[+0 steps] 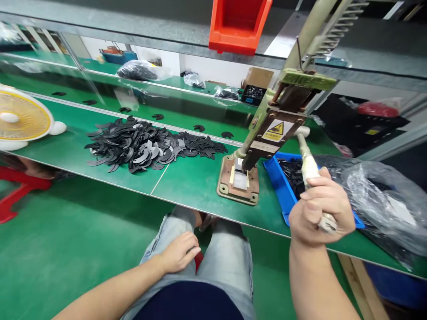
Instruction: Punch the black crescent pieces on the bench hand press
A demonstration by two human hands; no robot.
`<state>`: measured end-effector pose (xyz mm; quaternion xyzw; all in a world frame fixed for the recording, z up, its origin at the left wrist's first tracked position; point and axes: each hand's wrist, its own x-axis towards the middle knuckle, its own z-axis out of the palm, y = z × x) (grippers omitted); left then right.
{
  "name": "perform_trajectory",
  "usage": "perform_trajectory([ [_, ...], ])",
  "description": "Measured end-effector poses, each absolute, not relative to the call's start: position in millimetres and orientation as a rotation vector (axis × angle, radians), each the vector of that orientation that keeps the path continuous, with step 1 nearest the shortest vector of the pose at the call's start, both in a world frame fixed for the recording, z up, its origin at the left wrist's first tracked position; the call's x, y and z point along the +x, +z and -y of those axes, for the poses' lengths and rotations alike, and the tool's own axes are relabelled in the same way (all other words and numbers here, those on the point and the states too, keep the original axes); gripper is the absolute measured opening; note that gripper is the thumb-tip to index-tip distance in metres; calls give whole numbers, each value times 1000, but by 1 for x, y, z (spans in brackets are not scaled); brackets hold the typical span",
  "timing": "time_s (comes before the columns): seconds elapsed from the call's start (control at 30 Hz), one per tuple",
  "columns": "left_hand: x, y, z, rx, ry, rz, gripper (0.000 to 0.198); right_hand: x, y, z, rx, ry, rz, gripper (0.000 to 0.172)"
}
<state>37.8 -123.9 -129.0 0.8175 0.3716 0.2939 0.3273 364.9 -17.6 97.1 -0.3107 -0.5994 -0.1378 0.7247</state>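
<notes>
The right hand point(320, 209) has its grip closed around the press handle point(308, 166), just right of the hand press point(267, 138) on the counter point(196, 182). The left hand point(178, 253) rests loosely curled, holding nothing, on the lap below the press.

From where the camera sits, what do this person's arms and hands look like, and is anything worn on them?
Both arms are bare from the elbow down: no sleeves show, and there are no gloves, watch, rings or bands on the left hand or the right hand. The nails are short and unpainted. Below the arms, light blue jeans and the dark hem of a top show.
</notes>
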Motion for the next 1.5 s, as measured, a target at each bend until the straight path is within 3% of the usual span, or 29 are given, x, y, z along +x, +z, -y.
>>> perform_trajectory([
  [0.1,36,-127,127,2096,763,-1012,27,368,97,21,-722,-290,1349,25],
  [0.3,4,-121,163,2225,776,-981,13,364,95,11,-663,-319,1272,31],
  [0.53,-46,-97,160,2372,816,-1157,28,358,94,10,-667,-320,1240,34],
  [0.67,-41,-45,89,2528,1031,-1134,33,358,95,16,-654,-298,1259,33],
  [0.8,-21,4,-41,2647,1025,-1287,18,358,95,19,-670,-271,1282,30],
  [0.93,8,25,-178,2637,721,-1598,42,360,95,24,-705,-240,1320,29],
  [1.07,45,27,-262,2420,430,-1839,62,363,94,26,-685,-246,1330,26],
  [1.27,86,19,-293,2230,101,-1906,84,366,93,26,-752,-283,1344,25],
  [1.5,81,3,-267,2281,74,-1879,84,365,92,20,-664,-299,1305,27],
])
